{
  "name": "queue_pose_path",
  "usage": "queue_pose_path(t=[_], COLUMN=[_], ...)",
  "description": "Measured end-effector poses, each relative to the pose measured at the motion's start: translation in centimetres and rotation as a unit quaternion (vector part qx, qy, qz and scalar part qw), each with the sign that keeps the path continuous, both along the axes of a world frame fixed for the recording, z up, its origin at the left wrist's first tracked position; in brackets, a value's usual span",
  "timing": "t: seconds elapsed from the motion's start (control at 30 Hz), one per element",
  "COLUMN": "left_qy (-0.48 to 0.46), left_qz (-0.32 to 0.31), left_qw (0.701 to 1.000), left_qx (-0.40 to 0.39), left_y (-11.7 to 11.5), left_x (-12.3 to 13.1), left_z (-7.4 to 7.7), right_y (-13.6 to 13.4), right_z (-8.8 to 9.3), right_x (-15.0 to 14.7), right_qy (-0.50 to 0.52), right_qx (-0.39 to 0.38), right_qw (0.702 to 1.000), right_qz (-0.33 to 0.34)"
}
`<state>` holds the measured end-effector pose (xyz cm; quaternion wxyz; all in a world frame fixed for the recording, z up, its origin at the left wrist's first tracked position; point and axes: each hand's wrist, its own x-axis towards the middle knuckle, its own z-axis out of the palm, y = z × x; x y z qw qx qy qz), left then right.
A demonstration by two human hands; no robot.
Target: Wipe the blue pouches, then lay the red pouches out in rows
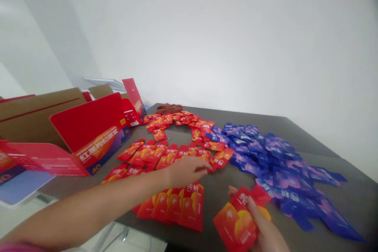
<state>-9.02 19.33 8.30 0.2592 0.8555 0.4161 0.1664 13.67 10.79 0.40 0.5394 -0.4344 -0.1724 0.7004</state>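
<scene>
Over the rows of red sachets [168, 157], my left hand [190, 170] reaches across with its fingers close together near the right end of the upper row; whether a sachet is between them is hidden. My right hand [262, 224] holds red sachets [238, 220] above the table's front edge, thumb on top, with a second one showing behind the first. More red sachets [189, 208] overlap in a row below my left forearm. Loose red sachets [203, 126] lie in a curved heap farther back. A big pile of blue sachets [271, 157] spreads over the right side.
Open red cardboard boxes [91, 122] with raised flaps stand at the left, by the dark table's [218, 193] edge. A brown bundle [169, 108] lies at the back of the table. Behind it rises a white wall [224, 39].
</scene>
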Motion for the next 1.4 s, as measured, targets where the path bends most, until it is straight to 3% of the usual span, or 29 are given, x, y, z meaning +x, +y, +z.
queue_pose_path(t=[0.1,0.17,0.27,0.4,0.53,0.7,0.77,0.87,1.03,1.17,1.3,1.4], left_qy=[-0.051,-0.140,-0.276,-0.387,-0.445,-0.479,-0.487,-0.495,-0.493,-0.481,-0.463,-0.433], left_qz=[-0.022,0.031,0.150,0.261,0.323,0.342,0.347,0.346,0.352,0.354,0.339,0.332], left_qw=[0.996,0.978,0.924,0.863,0.809,0.780,0.773,0.769,0.769,0.776,0.794,0.816], left_qx=[-0.069,-0.149,-0.218,-0.193,-0.206,-0.212,-0.211,-0.212,-0.205,-0.202,-0.200,-0.191], left_y=[-4.6,-6.1,-5.8,-3.2,-1.2,-1.0,-1.1,-1.3,-1.5,-1.8,-1.6,-0.6], left_x=[0.7,0.9,0.6,-0.8,-2.6,-3.9,-4.1,-4.1,-4.0,-4.2,-4.0,-3.4], left_z=[-0.8,-1.8,-3.2,-2.7,-1.7,-2.3,-2.5,-2.4,-2.0,-2.0,-2.2,-2.6], right_y=[1.6,3.1,6.1,11.1,13.3,11.3,11.0,11.8,13.2,12.4,12.0,12.2], right_z=[3.3,5.1,5.9,4.2,1.4,-0.1,0.1,0.3,0.0,0.0,0.3,0.2], right_x=[-2.8,-4.6,-6.5,-6.6,-5.6,-5.0,-5.1,-5.7,-7.7,-8.1,-7.4,-6.8], right_qy=[-0.034,-0.059,-0.172,-0.332,-0.507,-0.638,-0.669,-0.697,-0.690,-0.671,-0.648,-0.635], right_qx=[0.032,0.083,0.206,0.290,0.348,0.395,0.402,0.403,0.438,0.460,0.463,0.431], right_qw=[0.999,0.992,0.952,0.886,0.770,0.617,0.574,0.537,0.510,0.516,0.555,0.612], right_qz=[0.024,0.079,0.149,0.142,0.167,0.236,0.248,0.251,0.269,0.268,0.240,0.192])
